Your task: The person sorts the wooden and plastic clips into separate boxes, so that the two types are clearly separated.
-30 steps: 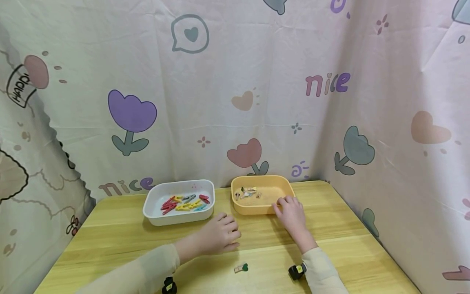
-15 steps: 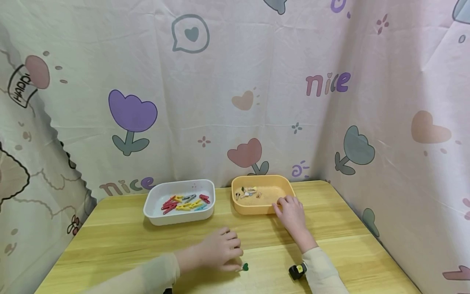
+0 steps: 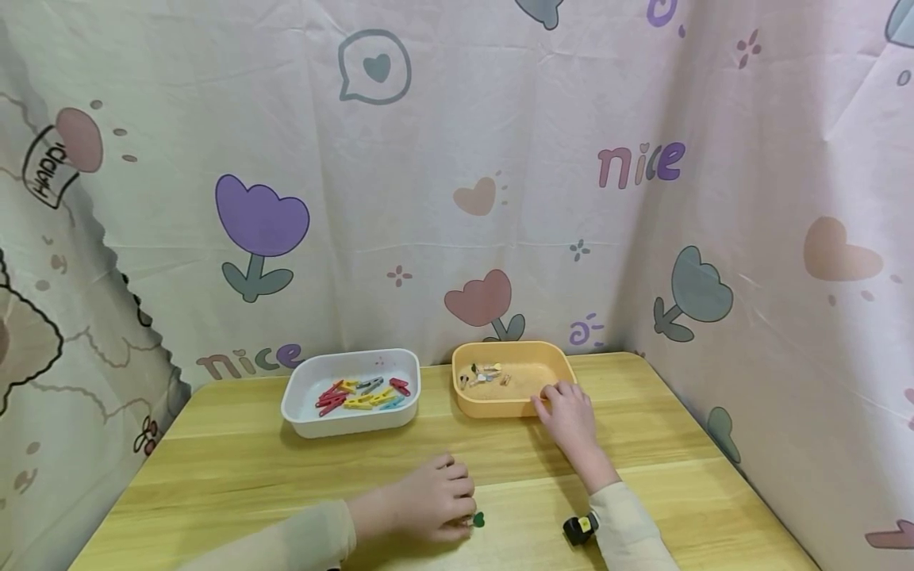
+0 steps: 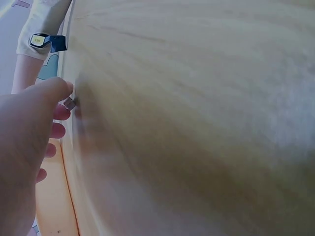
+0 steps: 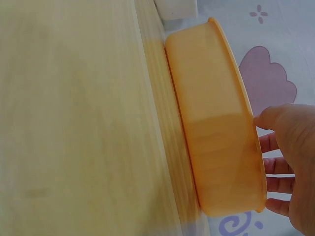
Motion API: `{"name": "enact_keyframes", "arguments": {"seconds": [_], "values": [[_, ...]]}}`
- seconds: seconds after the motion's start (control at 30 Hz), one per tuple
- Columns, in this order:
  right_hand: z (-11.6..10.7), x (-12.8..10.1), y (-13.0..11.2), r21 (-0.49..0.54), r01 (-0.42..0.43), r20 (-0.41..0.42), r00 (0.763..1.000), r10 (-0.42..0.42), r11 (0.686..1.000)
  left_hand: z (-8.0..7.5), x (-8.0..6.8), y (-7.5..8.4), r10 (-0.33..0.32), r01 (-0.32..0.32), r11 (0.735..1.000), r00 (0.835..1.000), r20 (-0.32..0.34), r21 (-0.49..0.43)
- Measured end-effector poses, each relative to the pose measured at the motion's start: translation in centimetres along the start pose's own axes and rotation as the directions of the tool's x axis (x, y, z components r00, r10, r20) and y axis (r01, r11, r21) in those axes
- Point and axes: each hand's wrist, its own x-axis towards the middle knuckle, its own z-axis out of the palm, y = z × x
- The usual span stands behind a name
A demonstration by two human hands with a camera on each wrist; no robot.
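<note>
In the head view my left hand (image 3: pixel 435 501) is low over the front middle of the table, pinching a mini wooden clothespin with a dark green heart (image 3: pixel 478 519). The left wrist view has the clothespin's end (image 4: pixel 70 103) between thumb and index finger, close above the wood. My right hand (image 3: pixel 569 416) holds the near right part of the rim of a yellow plastic bin (image 3: pixel 493 408). From the right wrist, its thumb meets the rim while the other fingers reach behind the wall (image 5: pixel 216 123). Several mini clothespins (image 3: pixel 487 374) lie inside that bin, toward its left.
Left of the yellow bin stands a white bin (image 3: pixel 343 427) with several red, yellow, grey and blue plastic clothespins (image 3: pixel 367 399). Both sit near the back edge of the wooden table (image 3: pixel 250 476). A printed curtain (image 3: pixel 400 198) surrounds the table at the back and sides.
My left hand has moved down toward the table's front and taken the green-heart clothespin between thumb and finger. The right hand has stayed on the yellow bin's rim.
</note>
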Motion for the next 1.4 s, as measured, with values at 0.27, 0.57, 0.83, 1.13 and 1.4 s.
{"name": "enact_keyframes", "arguments": {"seconds": [0.27, 0.57, 0.83, 1.13, 1.4], "values": [[-0.2, 0.0, 0.0, 0.000, -0.008, 0.026, 1.000, 0.008, 1.000, 0.6, 0.1, 0.1, 0.008, -0.008, 1.000, 1.000, -0.004, 0.012], [0.1, -0.1, 0.1, 0.001, 0.011, -0.018, 1.000, -0.011, 1.000, 0.6, 0.4, 0.1, 0.009, -0.009, 1.000, 1.000, -0.029, 0.017], [0.1, -0.1, 0.1, 0.005, 0.010, -0.011, 1.000, -0.010, 1.000, 1.0, 0.4, 0.2, -0.030, 0.030, 1.000, 0.999, -0.016, 0.006], [-0.1, 0.0, 0.1, 0.007, 0.008, -0.003, 1.000, -0.008, 1.000, 1.0, 0.7, -0.3, -0.084, 0.084, 0.996, 0.995, -0.045, 0.005], [0.0, 0.0, 0.1, 0.007, 0.013, -0.008, 1.000, -0.013, 1.000, 0.7, 1.5, -1.5, -0.125, 0.128, 0.991, 0.989, -0.085, 0.033]]}}
